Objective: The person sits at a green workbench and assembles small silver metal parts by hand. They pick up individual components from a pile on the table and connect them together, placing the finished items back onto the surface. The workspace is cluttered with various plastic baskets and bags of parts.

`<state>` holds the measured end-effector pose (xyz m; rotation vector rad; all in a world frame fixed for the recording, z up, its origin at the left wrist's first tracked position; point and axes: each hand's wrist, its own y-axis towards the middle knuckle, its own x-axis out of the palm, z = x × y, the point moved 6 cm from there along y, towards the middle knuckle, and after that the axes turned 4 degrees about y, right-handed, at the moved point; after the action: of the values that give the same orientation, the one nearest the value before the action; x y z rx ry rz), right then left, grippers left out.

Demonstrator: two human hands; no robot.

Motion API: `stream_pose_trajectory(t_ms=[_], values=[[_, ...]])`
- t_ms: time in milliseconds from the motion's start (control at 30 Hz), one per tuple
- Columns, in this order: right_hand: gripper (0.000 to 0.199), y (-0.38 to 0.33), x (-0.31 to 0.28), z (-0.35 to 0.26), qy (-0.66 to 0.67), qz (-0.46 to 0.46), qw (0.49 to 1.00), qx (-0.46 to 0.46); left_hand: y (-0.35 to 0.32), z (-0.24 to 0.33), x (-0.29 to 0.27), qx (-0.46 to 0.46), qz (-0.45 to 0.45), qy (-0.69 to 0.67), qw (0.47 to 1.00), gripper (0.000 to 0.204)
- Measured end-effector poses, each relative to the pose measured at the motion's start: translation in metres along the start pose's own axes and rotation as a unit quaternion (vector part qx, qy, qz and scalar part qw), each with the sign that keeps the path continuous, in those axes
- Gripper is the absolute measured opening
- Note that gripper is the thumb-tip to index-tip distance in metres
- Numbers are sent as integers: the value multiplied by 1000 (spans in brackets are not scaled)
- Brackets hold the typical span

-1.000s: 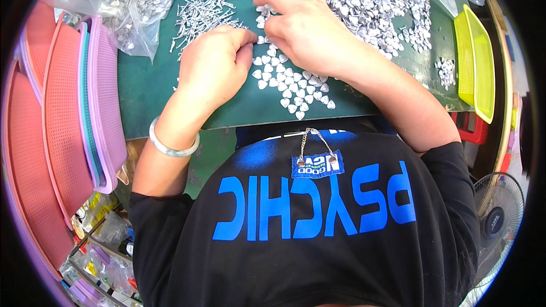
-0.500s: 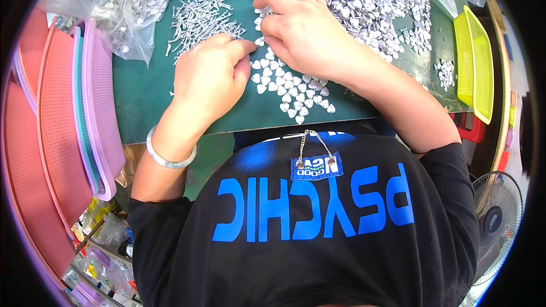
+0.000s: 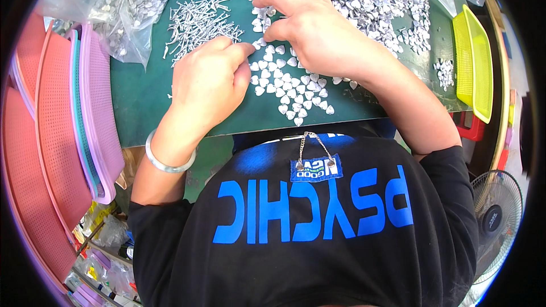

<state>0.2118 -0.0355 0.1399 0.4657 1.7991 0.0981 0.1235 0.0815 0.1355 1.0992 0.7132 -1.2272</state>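
My left hand (image 3: 207, 79) is closed over the green table, its index finger bent and its thumb tucked beneath. What it pinches, if anything, is hidden. A small silvery heart-shaped piece (image 3: 259, 44) lies by that index fingertip. Across from it, my right hand (image 3: 321, 31) spreads its fingers, with the thumb close to the same piece. Under and beyond the right hand stretches a large heap of heart pieces (image 3: 375, 8). A looser group of hearts (image 3: 296, 94) lies between my hands and the table's near edge. Thin metal pins (image 3: 202, 23) are piled beyond my left hand.
On the left, a clear bag (image 3: 128, 17) of hearts rests beside stacked pink and purple baskets (image 3: 102, 113). A yellow-green basket (image 3: 475, 62) stands at the right, near a small cluster of pieces (image 3: 444, 74). A fan (image 3: 493, 222) is at lower right.
My right hand's fingers have spread and its thumb has lifted a little, away from the left fingertip. My left hand has stayed nearly in place, still closed.
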Motion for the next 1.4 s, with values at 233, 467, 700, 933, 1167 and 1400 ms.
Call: stream_pose_trajectory(t_ms=[233, 467, 700, 933, 1167, 1400], values=[[28, -11, -9, -8, -20, -40, 999, 1, -5, 3, -3, 5, -8, -19, 1000, 18], [20, -21, -19, -5, -16, 22, 1000, 10, -6, 4, 0, -4, -7, -14, 1000, 19], [10, -29, -19, -9, -24, 40, 999, 15, -2, 9, 1, -9, 16, -48, 999, 17], [12, -32, -21, -6, 6, 63, 998, 11, 5, 29, 13, 13, -24, -63, 998, 14], [10, -58, -36, -11, 16, 74, 997, 31, 7, 40, 16, 52, -26, -47, 997, 20], [9, -77, -30, -18, 39, 63, 996, 41, 6, 45, 19, 93, -34, -26, 995, 22]])
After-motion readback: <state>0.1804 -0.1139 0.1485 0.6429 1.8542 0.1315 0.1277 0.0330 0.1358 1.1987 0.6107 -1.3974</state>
